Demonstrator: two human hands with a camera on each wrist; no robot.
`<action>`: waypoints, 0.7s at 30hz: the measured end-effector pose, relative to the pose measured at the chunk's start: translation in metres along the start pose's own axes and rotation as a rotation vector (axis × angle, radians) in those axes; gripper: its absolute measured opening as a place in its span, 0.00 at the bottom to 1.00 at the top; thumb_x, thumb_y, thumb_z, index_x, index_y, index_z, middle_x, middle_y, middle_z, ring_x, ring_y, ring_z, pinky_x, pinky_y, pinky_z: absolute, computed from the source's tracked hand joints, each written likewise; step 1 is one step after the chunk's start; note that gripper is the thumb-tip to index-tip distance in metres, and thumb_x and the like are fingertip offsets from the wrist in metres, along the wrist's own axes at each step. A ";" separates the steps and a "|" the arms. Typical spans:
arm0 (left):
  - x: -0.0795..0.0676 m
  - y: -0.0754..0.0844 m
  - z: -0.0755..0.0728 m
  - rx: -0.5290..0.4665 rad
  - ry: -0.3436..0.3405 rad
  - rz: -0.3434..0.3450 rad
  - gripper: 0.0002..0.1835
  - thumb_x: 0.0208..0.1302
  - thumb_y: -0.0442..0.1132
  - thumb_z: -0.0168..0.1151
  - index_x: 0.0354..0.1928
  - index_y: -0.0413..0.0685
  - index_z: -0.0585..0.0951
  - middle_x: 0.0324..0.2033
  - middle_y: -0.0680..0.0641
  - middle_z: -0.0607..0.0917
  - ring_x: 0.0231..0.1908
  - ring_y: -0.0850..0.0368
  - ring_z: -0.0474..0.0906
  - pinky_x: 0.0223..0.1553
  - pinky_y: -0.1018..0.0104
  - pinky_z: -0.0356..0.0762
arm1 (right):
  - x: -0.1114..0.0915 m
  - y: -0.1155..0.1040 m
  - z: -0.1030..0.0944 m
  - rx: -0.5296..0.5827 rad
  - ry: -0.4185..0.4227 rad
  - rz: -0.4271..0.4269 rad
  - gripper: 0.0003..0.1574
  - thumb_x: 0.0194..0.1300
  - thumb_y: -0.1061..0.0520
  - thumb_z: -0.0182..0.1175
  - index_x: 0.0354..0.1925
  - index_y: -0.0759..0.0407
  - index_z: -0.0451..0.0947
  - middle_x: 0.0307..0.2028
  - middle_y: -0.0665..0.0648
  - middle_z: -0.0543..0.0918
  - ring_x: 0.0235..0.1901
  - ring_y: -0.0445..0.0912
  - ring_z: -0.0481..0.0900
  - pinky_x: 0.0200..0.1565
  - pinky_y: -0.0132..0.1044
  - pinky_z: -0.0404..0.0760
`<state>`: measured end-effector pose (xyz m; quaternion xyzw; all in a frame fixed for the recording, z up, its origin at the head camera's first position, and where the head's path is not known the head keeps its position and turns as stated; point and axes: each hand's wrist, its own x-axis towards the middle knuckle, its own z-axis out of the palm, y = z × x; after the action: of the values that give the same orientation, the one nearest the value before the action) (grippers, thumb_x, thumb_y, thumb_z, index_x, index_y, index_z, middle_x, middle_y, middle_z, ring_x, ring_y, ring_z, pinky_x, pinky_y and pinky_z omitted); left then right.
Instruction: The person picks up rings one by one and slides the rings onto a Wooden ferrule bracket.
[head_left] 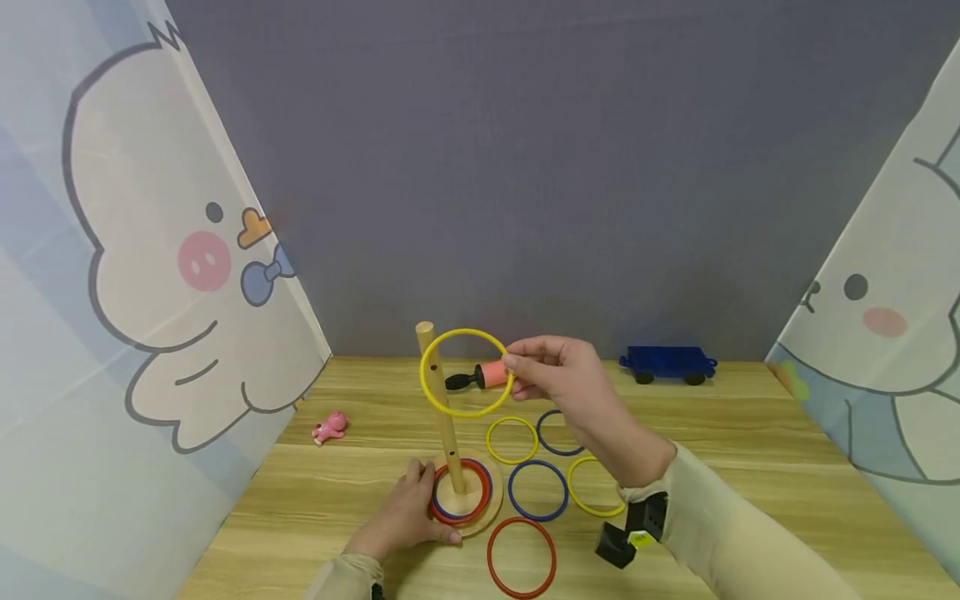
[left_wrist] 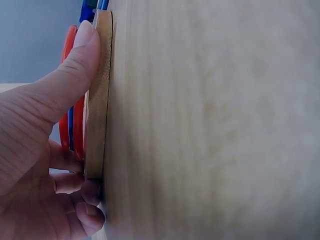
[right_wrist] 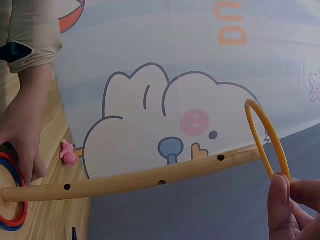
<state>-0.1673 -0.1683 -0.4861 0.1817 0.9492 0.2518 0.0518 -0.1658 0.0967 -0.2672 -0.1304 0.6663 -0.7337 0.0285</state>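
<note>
My right hand pinches a yellow ring between thumb and fingertips, at the upper end of a wooden post. In the right wrist view the held ring overlaps the post's tip; whether it encircles the tip I cannot tell. The post rises from a round wooden base. Low around it lie red rings and a blue ring. My left hand grips the base's edge, its thumb along the rim and its other fingers curled at the opposite side.
Right of the base lie yellow rings, blue rings and a red ring. A pink figurine lies at the left. Behind are a pink-and-black pump-like object and a blue toy wagon, near the grey back panel.
</note>
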 end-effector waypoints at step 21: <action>0.001 0.000 -0.001 0.008 0.003 0.003 0.68 0.34 0.67 0.78 0.67 0.23 0.61 0.54 0.34 0.66 0.54 0.36 0.69 0.54 0.45 0.71 | 0.013 -0.005 0.020 0.120 0.020 -0.090 0.15 0.65 0.60 0.65 0.46 0.70 0.79 0.30 0.62 0.83 0.25 0.47 0.83 0.36 0.46 0.84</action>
<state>-0.1684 -0.1684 -0.4856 0.1828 0.9499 0.2485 0.0493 -0.1732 0.0755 -0.2589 -0.1510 0.6149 -0.7740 -0.0037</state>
